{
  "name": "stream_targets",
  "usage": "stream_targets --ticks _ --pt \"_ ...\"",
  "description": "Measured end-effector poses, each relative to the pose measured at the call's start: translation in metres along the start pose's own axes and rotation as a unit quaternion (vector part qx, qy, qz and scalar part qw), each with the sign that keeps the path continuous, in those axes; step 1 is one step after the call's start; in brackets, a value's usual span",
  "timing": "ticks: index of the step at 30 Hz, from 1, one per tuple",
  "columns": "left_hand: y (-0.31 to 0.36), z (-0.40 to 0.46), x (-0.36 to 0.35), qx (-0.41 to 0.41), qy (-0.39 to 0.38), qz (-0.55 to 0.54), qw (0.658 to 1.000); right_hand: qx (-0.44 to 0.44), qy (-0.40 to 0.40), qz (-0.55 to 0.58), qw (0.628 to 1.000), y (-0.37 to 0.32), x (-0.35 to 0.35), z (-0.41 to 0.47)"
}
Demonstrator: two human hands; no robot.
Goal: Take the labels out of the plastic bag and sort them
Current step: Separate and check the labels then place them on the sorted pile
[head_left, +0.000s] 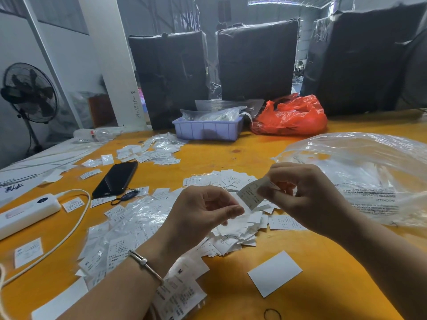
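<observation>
Nearest, the left hand (203, 211) hovers over the heap of loose labels (233, 229) mid-worktop, fingers curled, apparently holding nothing. Just beyond and to its right, the right hand (298, 192) pinches one label (250, 196), whose long axis slants down-left towards the left grip. The plastic bag (360, 176) lies at the right edge.

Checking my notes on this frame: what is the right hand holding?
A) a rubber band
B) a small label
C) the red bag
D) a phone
B: the right hand pinches a small label above the pile, while the phone, red bag and rubber band lie untouched on the table.
</observation>
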State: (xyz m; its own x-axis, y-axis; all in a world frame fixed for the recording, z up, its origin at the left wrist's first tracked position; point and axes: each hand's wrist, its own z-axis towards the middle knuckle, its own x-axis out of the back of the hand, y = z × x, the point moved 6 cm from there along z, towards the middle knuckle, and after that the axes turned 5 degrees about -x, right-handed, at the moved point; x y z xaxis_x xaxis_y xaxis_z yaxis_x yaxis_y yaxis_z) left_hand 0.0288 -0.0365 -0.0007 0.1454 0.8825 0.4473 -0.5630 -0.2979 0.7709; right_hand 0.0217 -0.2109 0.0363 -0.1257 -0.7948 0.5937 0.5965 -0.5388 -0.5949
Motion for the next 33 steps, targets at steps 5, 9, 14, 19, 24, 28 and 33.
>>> stream_targets --ticks 5,9,14,19,24,28,33 --pt "-0.001 0.000 0.000 -0.007 -0.001 0.003 1.000 0.007 0.020 -0.007 1.000 -0.002 0.002 0.001" --pt "-0.002 0.000 0.001 -0.008 0.005 0.010 1.000 0.004 -0.028 0.004 1.000 0.001 -0.006 -0.001" --pt "-0.003 0.001 0.000 -0.003 0.001 0.010 1.000 -0.010 -0.032 0.067 0.997 0.002 -0.001 0.000" --pt "-0.002 0.002 0.001 -0.009 0.006 0.007 1.000 -0.034 -0.065 0.110 0.991 0.007 -0.003 -0.001" --pt "-0.003 0.001 0.002 -0.003 0.000 -0.003 1.000 -0.053 -0.066 0.155 0.984 0.015 0.001 0.001" --pt "-0.004 0.001 0.001 0.004 -0.004 -0.013 1.000 -0.074 -0.060 0.162 0.982 0.020 0.001 0.001" --pt "-0.002 0.000 0.000 -0.001 -0.010 -0.025 1.000 -0.066 -0.056 0.167 0.982 0.016 -0.003 0.001"
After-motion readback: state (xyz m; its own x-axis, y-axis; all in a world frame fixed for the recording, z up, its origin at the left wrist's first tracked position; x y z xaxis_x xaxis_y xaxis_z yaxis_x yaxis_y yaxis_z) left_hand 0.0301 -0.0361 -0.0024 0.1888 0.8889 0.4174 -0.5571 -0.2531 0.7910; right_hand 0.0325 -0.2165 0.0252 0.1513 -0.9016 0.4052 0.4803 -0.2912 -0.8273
